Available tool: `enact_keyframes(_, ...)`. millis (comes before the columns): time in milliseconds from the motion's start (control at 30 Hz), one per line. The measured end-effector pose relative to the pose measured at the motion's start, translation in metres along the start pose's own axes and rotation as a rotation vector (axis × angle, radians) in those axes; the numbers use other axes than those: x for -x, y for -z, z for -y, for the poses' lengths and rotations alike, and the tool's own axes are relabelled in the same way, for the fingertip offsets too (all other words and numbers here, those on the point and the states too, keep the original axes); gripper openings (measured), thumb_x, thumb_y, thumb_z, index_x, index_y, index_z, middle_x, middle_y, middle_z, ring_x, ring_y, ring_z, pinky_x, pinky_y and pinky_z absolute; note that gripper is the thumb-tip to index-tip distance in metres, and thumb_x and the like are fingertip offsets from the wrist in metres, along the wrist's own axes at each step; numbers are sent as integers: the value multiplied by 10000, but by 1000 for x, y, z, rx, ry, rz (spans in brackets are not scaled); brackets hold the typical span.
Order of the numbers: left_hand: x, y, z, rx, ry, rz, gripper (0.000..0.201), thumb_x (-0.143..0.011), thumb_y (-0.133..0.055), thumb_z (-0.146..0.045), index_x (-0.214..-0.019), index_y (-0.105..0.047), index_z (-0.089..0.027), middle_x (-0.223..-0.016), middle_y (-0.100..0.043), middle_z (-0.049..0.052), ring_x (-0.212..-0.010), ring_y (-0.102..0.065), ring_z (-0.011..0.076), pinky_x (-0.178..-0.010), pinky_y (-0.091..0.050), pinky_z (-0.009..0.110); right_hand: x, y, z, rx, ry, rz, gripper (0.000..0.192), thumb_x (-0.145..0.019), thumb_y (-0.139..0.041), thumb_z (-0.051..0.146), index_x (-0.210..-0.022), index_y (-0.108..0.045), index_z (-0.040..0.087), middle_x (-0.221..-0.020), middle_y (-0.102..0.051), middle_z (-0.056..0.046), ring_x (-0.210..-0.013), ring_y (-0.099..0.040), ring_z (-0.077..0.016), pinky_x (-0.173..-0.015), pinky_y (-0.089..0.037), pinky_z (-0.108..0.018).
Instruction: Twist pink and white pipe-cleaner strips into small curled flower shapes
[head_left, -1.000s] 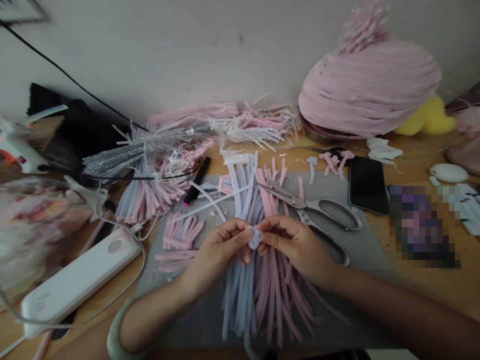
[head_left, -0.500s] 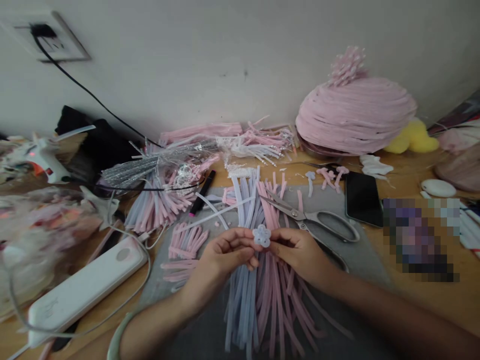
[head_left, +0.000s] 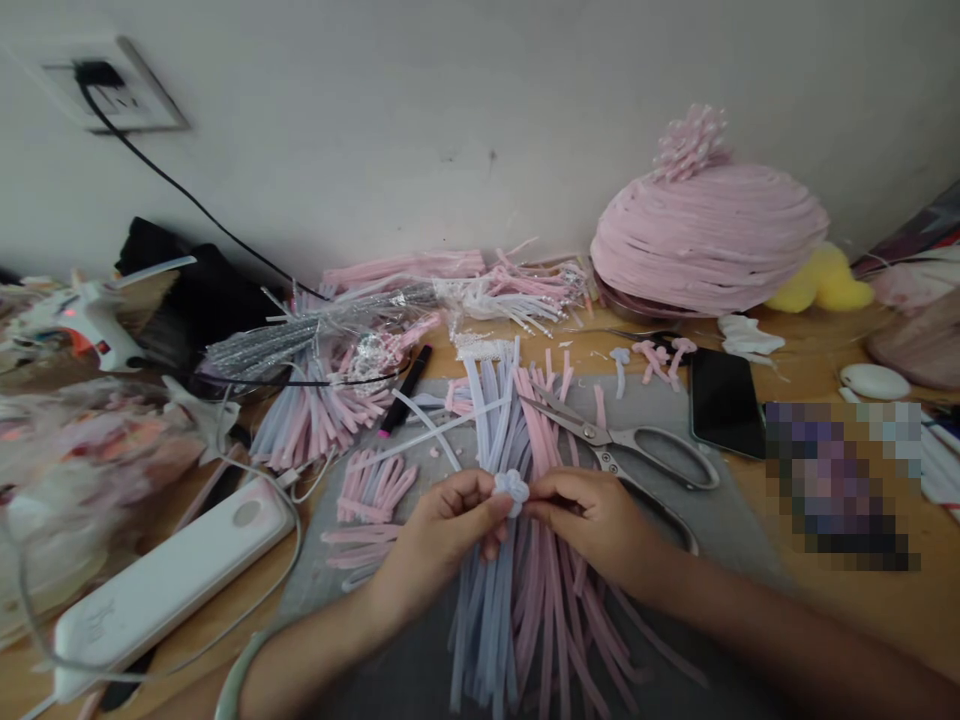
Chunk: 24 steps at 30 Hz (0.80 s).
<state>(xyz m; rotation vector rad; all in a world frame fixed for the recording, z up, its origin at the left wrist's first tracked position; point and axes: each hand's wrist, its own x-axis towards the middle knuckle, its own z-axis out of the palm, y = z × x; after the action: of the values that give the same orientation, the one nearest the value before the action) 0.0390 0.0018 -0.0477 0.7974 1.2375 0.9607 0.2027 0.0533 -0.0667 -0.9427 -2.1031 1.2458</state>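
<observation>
A small pale blue pipe-cleaner flower (head_left: 512,491) is held up in the middle of the head view. My left hand (head_left: 461,525) pinches its left side between thumb and fingers. The fingertips of my right hand (head_left: 589,525) close on its right edge; their exact grip is too small to make out. Beneath both hands lie blue pipe cleaners (head_left: 480,630) and pink pipe cleaners (head_left: 559,630), spread lengthwise over a grey mat (head_left: 390,670). Large scissors (head_left: 600,435) rest partly opened across the pink ones, just beyond my right hand.
Left are a white power bank (head_left: 176,585) with cables, a glue gun (head_left: 94,325) and a plastic bag (head_left: 82,450). A black marker (head_left: 405,390) lies near bundled pipe cleaners. Right are a phone (head_left: 725,400), a pink yarn-like bundle (head_left: 709,240) and a yellow plush thing (head_left: 821,280).
The flower has turned and shifted slightly left and down between my fingers. My left thumb now lies against its front. The rest of the table stays as it was.
</observation>
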Motion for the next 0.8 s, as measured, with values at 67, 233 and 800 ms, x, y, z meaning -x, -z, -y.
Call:
enact_keyframes(67,2,0,0,2,-34,-52,240,-697,-637,-306,-597,-483,-152,-484,-515,-49,-404,-399,46,-431,-292,182,0,0,1,-12,-10,5,101,-772,-581,246,-759,-663,189,-693,-646,-15,-635,-564,-123,-622,-431,-231)
enact_keyframes(233,3,1,1,11,-70,-46,241,-710,-628,-302,-580,-491,-153,-482,-535,-37,-394,-390,48,-424,-281,189,-1,1,6,-115,-109,26,79,-747,-595,216,-728,-661,178,-699,-656,-11,-650,-576,-126,-621,-430,-228)
enact_keyframes(800,-3,5,2,166,103,148,319,-746,-572,-395,-577,-548,-126,-398,-458,-29,-377,-365,56,-407,-236,195,1,1,4,-151,-86,52,113,-756,-588,236,-796,-680,184,-765,-677,-25,-698,-594,-134,-672,-446,-242)
